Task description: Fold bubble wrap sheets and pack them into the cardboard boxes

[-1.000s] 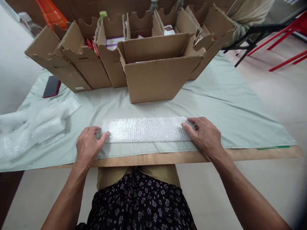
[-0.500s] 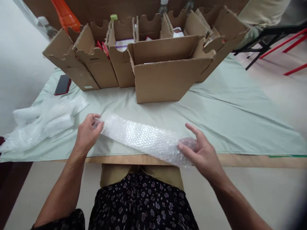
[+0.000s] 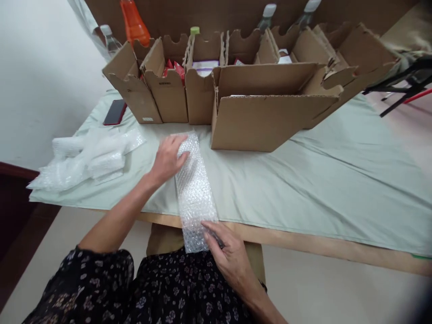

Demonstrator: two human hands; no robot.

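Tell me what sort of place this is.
Probably an indoor packing spot, judging by the bubble-wrap strip, the bubble-wrap heap and the row of open cardboard boxes on the cloth-covered table.

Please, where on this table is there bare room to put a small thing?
Widest: the tablecloth right of the bubble-wrap strip, before the foremost cardboard box. Smaller: between that strip and the bubble-wrap pile, but the left arm crosses there. Crowded: the back, with boxes in a row, and the left, with pile and phone.
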